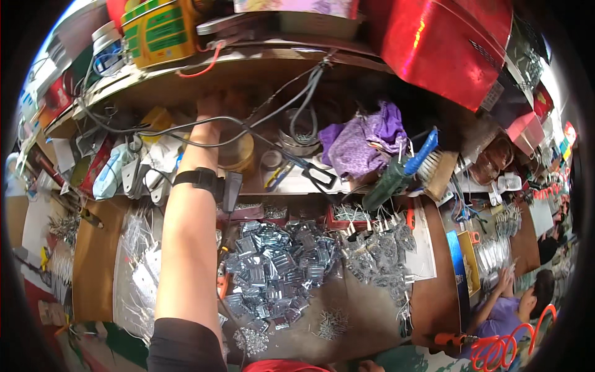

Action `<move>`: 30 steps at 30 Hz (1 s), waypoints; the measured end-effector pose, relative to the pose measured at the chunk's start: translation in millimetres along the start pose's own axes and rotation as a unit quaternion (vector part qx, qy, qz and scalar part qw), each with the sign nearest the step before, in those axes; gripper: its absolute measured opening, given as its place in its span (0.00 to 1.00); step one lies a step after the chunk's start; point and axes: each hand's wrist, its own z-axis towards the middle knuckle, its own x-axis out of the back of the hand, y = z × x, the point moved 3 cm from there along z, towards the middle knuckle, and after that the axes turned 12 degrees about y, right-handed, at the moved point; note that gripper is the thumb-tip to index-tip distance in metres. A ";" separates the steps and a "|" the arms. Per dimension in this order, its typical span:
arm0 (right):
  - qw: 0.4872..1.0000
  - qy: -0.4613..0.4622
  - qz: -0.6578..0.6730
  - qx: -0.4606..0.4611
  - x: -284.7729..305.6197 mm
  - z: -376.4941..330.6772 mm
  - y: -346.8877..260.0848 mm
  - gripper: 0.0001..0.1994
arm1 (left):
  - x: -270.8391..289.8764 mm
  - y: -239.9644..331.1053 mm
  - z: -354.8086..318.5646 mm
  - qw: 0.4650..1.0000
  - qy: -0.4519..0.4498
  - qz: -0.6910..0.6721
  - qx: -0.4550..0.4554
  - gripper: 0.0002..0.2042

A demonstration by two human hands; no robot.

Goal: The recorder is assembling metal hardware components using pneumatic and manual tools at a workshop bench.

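Note:
My left arm stretches far forward over the bench, a black strap round the wrist. My left hand (211, 104) is in the shadow under the upper shelf, near a round yellowish tub (237, 152); its fingers are too dark to make out. At the lower edge shows a small bit of skin, apparently my right hand (370, 366), its fingers mostly cut off. Before me lies a heap of shiny, translucent grey-blue plastic parts (273, 263). Nearer are small clear pieces (251, 340) and a little pile of screws (333, 323).
Grey cables (232, 121) hang across the shelf front. A purple cloth (365, 139), a brush (434, 170) and a red box (440, 49) are right of centre. White wired parts (146, 273) lie left, bagged parts (378, 251) right. Another person (505, 313) sits far right.

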 end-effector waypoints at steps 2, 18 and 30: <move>1.000 -0.008 -0.019 0.000 -1.7 -1.2 9.7 0.14 | -3.5 -4.7 -3.8 0.999 -0.001 0.038 -0.022 0.16; 0.990 -0.069 -0.083 -0.092 -19.3 -6.0 24.0 0.15 | -40.1 91.7 -15.9 0.957 -0.122 0.260 -0.033 0.14; 0.992 -0.044 -0.055 -0.106 -25.0 -14.1 33.6 0.17 | 9.8 82.2 2.1 0.971 0.084 -0.120 0.188 0.15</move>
